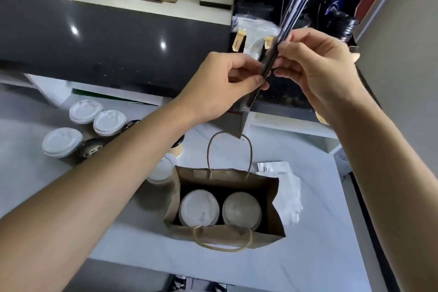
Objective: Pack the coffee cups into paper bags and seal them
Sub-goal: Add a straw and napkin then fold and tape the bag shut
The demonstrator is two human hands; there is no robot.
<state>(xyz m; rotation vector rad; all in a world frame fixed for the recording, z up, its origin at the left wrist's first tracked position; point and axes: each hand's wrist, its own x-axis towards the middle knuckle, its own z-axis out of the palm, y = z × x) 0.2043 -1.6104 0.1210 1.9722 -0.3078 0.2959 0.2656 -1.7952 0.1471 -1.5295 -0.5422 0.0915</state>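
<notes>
— Holding a pair of wrapped straws (pixel 288 28) above the counter, a person pinches their lower end between both hands; what does the next move turn on?

— On where the paper bag (pixel 225 232) lies from that grip: almost straight below, nearer the person, mouth open. The straws' long axis runs from the pinch up and away toward the right, so the bottom tips already point roughly down at the opening.

— And the hands themselves?

— The left hand (pixel 220 87) has thumb and fingers pressed onto the wrapper's lower end from one side; the right hand (pixel 317 71) pinches it from the other, fingertips nearly touching the left's. Neither is spread.

— Where are the cups?

— Two lidded coffee cups (pixel 199 207) stand side by side inside the bag, handles upright at front and back. More lidded cups (pixel 85 111) wait on the white counter (pixel 308 256), well off to the left.

— Which hand is nearer the bag?

— The left, I'd judge, sitting slightly lower over it.
</notes>
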